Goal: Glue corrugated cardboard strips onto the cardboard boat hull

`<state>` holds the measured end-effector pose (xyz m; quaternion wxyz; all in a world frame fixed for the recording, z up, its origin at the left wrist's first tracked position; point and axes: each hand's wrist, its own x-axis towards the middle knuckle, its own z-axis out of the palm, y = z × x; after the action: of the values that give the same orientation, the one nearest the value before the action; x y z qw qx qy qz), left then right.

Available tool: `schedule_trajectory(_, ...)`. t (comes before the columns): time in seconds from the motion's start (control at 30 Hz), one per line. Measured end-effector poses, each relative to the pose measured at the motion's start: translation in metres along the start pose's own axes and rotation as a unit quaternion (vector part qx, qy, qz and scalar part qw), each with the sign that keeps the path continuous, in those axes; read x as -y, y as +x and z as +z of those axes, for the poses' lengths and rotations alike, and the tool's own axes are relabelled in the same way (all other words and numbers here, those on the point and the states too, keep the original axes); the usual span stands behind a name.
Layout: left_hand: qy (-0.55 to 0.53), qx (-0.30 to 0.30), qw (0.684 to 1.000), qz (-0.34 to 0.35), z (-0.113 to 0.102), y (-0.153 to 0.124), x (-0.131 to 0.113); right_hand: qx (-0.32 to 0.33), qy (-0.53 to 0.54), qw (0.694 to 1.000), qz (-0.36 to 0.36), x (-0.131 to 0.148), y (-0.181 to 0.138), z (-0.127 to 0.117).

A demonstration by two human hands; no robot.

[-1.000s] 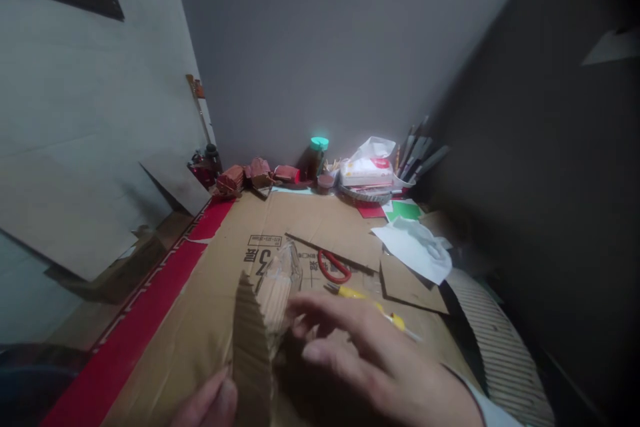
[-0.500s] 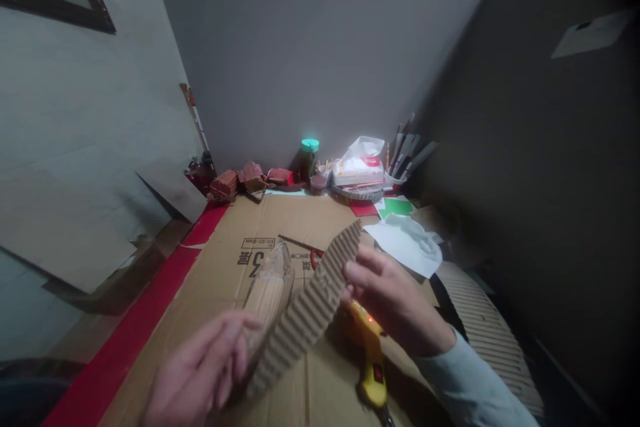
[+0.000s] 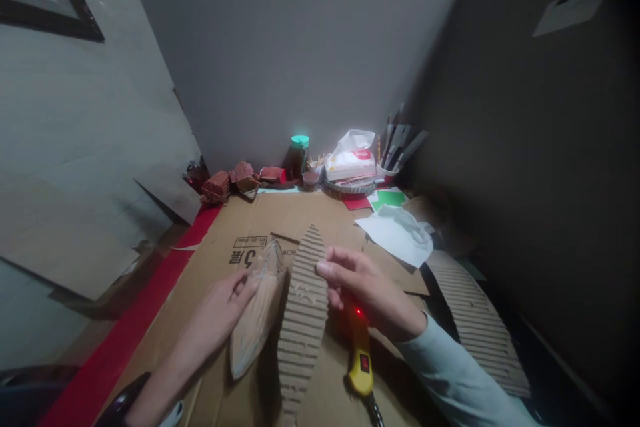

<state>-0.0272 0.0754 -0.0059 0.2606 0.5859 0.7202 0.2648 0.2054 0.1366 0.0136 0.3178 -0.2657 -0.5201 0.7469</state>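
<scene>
Two hands at work, both on leaf-shaped cardboard pieces low in view. Left hand pinches the smooth pointed shape near its upper end, fingers closed on it, piece lying tilted on the bench. Right hand pinches the upper edge of the corrugated strip, thumb and fingertips closed on its rim; strip stands just beside the smooth shape, edges near or touching, can't tell which. Yellow glue gun lies under the right wrist, red lamp lit, so likely hot.

Judgement: looks like matching the two outlines. To do it well, line the tips up first, then the long edges, keep flutes running across, hold with light pinch so the ridges don't crush. Keep sleeve off the gun nozzle.

Further out: flat cardboard offcut and white crumpled paper right of centre, ribbed sheet at right edge. Back by the wall: small brown models, green-lidded jar, tissue pack, cup of pens
</scene>
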Motion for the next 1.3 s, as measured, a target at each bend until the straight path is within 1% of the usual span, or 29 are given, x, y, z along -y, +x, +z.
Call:
schedule_trajectory(0.07, -0.004, 0.010, 1.000, -0.007, 0.005, -0.002, -0.002, 0.004, -0.008, 1.000, 0.001, -0.003, 0.000, 0.003)
schedule_trajectory(0.23, -0.037, -0.002, 0.999, -0.006, 0.014, -0.012, -0.016, -0.002, -0.044, 0.999, -0.015, -0.008, -0.001, 0.012)
schedule_trajectory(0.33, -0.073, 0.017, 0.997, 0.005, 0.018, -0.019, -0.022, -0.021, -0.084, 0.996, -0.026, -0.011, -0.001, 0.017)
schedule_trajectory(0.47, -0.127, 0.048, 0.991, 0.014, 0.023, -0.024, -0.021, -0.071, -0.169, 0.982, -0.054, -0.014, -0.001, 0.020)
schedule_trajectory(0.57, -0.154, 0.059, 0.986, 0.001, 0.027, -0.025, -0.016, -0.131, -0.250, 0.955, -0.088, -0.016, -0.003, 0.022)
schedule_trajectory(0.63, -0.171, 0.057, 0.984, -0.007, 0.029, -0.026, -0.013, -0.159, -0.275, 0.942, -0.111, -0.018, -0.004, 0.024)
schedule_trajectory(0.7, -0.191, 0.053, 0.980, -0.009, 0.030, -0.027, -0.012, -0.169, -0.271, 0.940, -0.120, -0.020, -0.006, 0.025)
schedule_trajectory(0.87, -0.246, 0.045, 0.968, -0.021, 0.033, -0.032, -0.011, -0.171, -0.241, 0.948, -0.114, -0.025, -0.005, 0.028)
schedule_trajectory(1.03, -0.310, -0.003, 0.950, -0.048, 0.038, -0.035, -0.012, -0.184, -0.244, 0.944, -0.123, -0.028, -0.007, 0.032)
schedule_trajectory(1.3, -0.398, -0.035, 0.914, -0.074, 0.045, -0.041, -0.029, -0.213, -0.248, 0.932, -0.156, -0.035, -0.010, 0.039)
